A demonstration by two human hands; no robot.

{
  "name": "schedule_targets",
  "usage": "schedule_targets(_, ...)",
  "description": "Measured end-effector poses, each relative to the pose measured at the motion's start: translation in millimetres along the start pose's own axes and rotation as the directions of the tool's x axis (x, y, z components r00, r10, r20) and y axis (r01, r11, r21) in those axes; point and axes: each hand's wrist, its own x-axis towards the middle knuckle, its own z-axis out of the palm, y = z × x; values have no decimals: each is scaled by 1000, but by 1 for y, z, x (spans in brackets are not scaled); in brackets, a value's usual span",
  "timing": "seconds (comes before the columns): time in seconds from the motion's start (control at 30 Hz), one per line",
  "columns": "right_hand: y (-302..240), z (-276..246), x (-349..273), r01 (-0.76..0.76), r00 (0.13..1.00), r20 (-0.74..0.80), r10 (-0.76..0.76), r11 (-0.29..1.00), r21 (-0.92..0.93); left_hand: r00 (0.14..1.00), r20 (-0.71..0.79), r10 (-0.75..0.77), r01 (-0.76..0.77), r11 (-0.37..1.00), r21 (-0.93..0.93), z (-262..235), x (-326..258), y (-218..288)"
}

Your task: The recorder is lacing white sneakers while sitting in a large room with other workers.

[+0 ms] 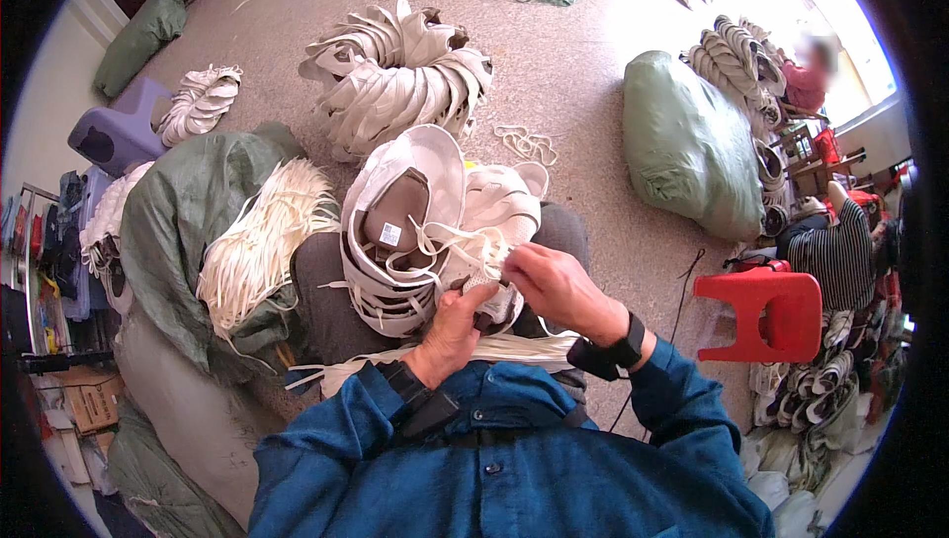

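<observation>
On my lap lies a stack of pale shoe uppers [361, 286], nested in one another, with a small white label inside the brown lining of the top one. My left hand [452, 338] is closed on the near edge of a shoe upper [465, 271] at the right of the stack, thumb on top. Cream shoelace [447, 237] runs in loose loops across its eyelet area. The fingertips of my right hand [556, 284] pinch this lace beside the eyelets. A long hank of cream laces [272, 241] rests on green sacking [163, 241] by my left knee. More laces [395, 365] lie across my lap.
Ahead on the floor stands a curved pile of shoe uppers [400, 83], with a loose lace [526, 144] beside it. A full green sack [687, 142] and a red stool [761, 315] are to the right. Two other people [806, 83] sit farther right. A purple stool [119, 128] stands left.
</observation>
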Motion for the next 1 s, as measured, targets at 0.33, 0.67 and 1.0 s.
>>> schedule_targets(0.33, 9, 30, -37, -202, 976, -55, 211, 971, 128, 977, -2, -214, 213, 973, -88, -2, 10, 10)
schedule_targets(0.67, 18, 16, -27, -127, 986, 109, 126, 992, 5, 970, -117, -215, 217, 976, 7, 13, 0, 15)
schedule_targets(1.0, 31, -20, -83, -383, 911, 127, 392, 919, -94, 988, -42, -151, 148, 987, -68, 8, -4, 16)
